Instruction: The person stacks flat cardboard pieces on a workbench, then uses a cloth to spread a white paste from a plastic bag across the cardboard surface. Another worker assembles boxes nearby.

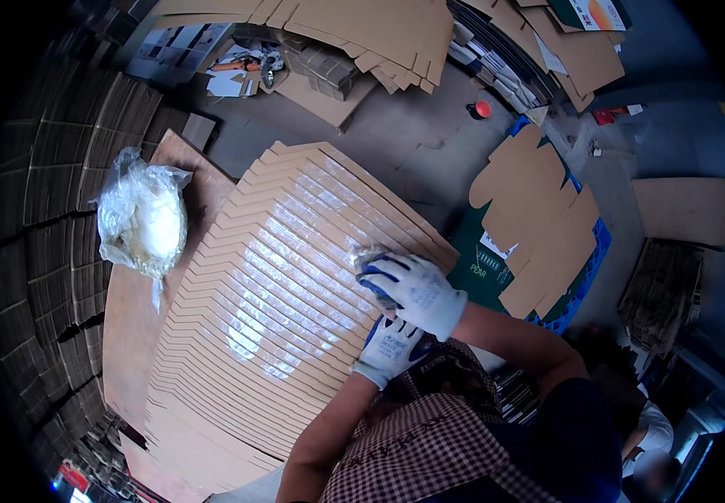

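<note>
A large fan of overlapping brown cardboard sheets (pixel 203 352) lies before me, with wet, glossy streaks across its middle. My right hand (pixel 417 293), in a white and blue glove, is closed around a brush (pixel 366 254); only its pale, ragged tip shows, against the sheets near their right edge. Just below it is my left hand (pixel 389 350), gloved alike, with its fingers curled and partly covered by the right hand. What the left fingers grip is hidden. To the left, a clear plastic bag lines a container of white paste (pixel 161 230).
The sheets rest on a brown wooden board (pixel 127 335). Tall cardboard stacks (pixel 52 176) line the left. At right, die-cut cardboard pieces (pixel 534 210) lie on green printed board over a blue crate (pixel 597 251). More flat cardboard (pixel 379 29) stands at the back. Another person (pixel 652 432) is at lower right.
</note>
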A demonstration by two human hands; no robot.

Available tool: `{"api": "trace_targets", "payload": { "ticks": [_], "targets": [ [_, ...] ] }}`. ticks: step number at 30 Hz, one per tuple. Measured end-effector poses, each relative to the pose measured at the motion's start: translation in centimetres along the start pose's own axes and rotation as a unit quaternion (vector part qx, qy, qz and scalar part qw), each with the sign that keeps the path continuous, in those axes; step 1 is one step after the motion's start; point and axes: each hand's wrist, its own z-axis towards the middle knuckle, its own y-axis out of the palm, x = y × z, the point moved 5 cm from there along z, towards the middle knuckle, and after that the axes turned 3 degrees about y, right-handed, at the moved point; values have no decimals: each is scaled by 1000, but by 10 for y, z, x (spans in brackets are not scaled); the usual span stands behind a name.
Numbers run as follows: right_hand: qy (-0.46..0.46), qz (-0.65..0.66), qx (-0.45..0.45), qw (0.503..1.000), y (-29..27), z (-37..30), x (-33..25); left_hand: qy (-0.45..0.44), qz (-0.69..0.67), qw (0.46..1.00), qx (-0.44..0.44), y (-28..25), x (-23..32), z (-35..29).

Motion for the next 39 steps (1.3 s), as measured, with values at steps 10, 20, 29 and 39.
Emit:
{"api": "trace_targets", "payload": {
  "ticks": [10, 20, 29, 39],
  "targets": [
    [-35, 37, 4, 999, 6, 33, -13, -14, -4, 1000, 25, -11, 3, 1],
    [5, -4, 28, 1000, -3, 74, -7, -18, -7, 1000, 10, -12, 3, 1],
    [316, 212, 223, 897, -69, 38, 111, -5, 16, 998, 62, -26, 7, 5],
    [359, 356, 232, 831, -57, -46, 133, 58, 201, 977, 42, -32, 23, 149]
  ]
}}
